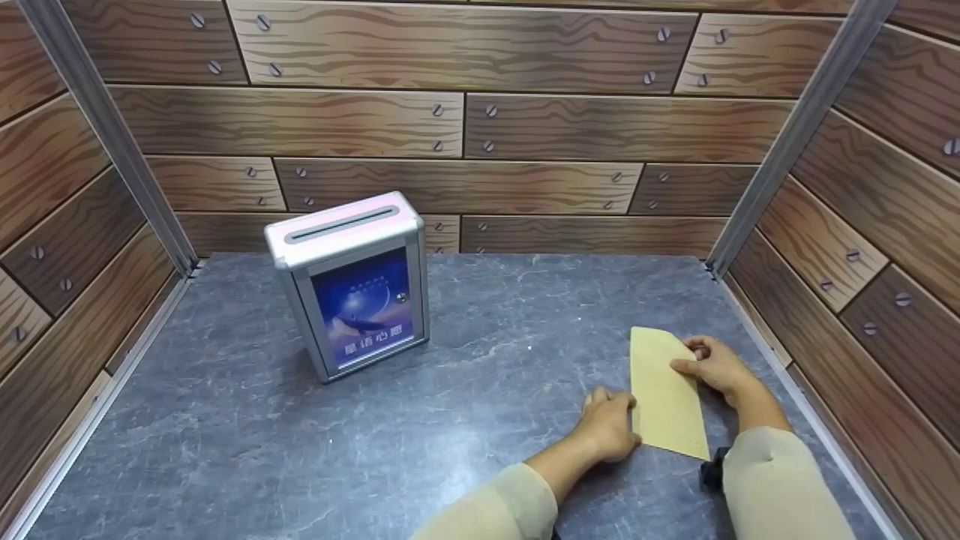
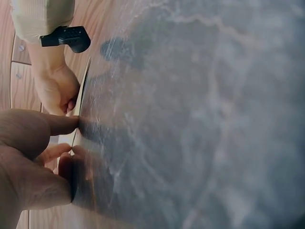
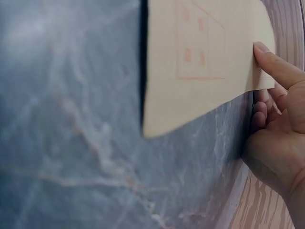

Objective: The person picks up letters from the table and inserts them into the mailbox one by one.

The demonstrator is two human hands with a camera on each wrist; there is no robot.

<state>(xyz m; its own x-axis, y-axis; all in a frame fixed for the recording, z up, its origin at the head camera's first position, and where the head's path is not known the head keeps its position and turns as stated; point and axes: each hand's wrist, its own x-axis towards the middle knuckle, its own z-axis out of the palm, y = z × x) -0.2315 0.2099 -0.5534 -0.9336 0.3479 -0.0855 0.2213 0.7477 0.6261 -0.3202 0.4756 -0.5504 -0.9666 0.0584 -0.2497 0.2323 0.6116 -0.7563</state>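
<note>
A tan paper envelope (image 1: 666,394) lies at the right of the table, its long sides running away from me. My right hand (image 1: 718,366) pinches its far right edge, thumb on top and fingers curled underneath. In the right wrist view, faint red lines and small squares mark the envelope (image 3: 200,57), and its edge lifts a little by the thumb. My left hand (image 1: 609,426) is at the near left edge, with thumb and fingertips holding that edge. From the left wrist, the envelope (image 2: 82,93) appears nearly edge-on beside the left hand (image 2: 28,157).
A silver metal box (image 1: 352,289) with a slot in its top and a blue printed front door with a lock stands upright at the left. Wood-patterned walls (image 1: 465,124) enclose the grey marbled table (image 1: 487,450) at the back and sides.
</note>
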